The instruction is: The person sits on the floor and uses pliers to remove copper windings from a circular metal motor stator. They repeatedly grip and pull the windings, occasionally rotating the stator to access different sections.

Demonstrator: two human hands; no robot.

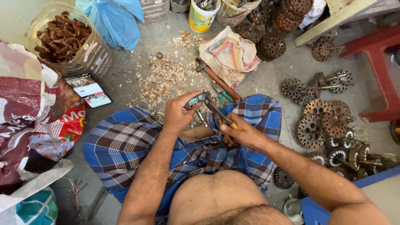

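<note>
I sit cross-legged on a concrete floor in a blue checked cloth (125, 143). My left hand (178, 113) grips a small dark metal part (197, 99) and holds it up over my lap. My right hand (241, 132) holds a pair of pliers with orange-brown handles (221, 117), whose jaws reach up to the metal part. A hammer with a wooden handle (218, 80) and green-handled pliers (222, 94) lie on the floor just beyond my hands.
Rusty round motor rotors (321, 121) lie to the right, more stacked at the top (287, 16). Pale chips (166, 77) are strewn ahead. Also here: a phone (88, 89), a bag of brown rings (62, 37), a blue bag (114, 21), a yellow bucket (202, 16), a red stool (381, 66).
</note>
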